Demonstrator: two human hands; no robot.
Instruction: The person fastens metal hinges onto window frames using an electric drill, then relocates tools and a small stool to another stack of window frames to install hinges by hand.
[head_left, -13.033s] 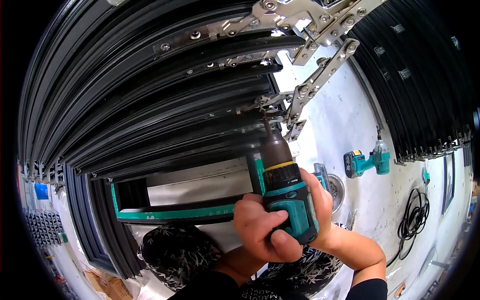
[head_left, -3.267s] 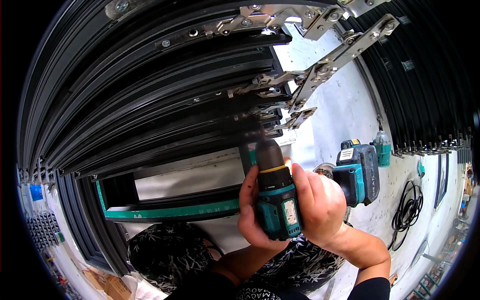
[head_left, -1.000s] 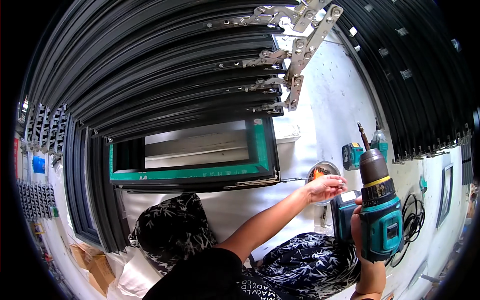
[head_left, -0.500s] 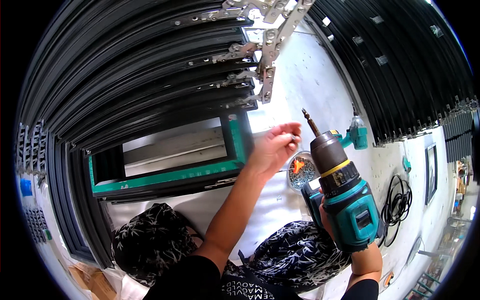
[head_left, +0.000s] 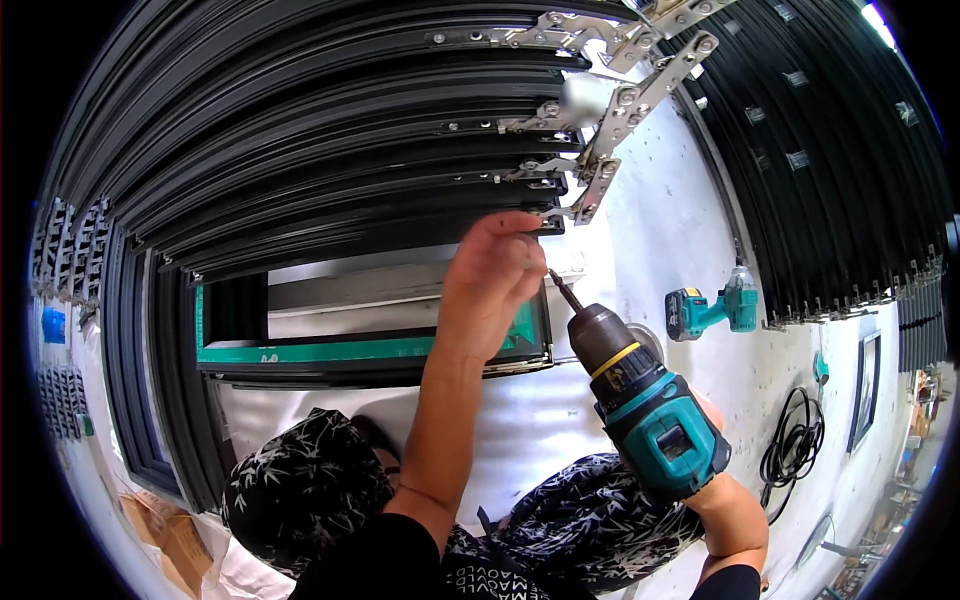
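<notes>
Our left hand (head_left: 492,280) reaches up, fingers pinched together at the tip of the drill bit; we cannot tell what it pinches, maybe a small screw. Our right hand (head_left: 722,478) is wrapped tight around the teal drill (head_left: 645,410), tilting it up so the bit points at the silver hinge (head_left: 590,190) on the black frames (head_left: 330,130). A second drill (head_left: 712,308) lies on the white table (head_left: 690,220). No boxes show anything inside.
</notes>
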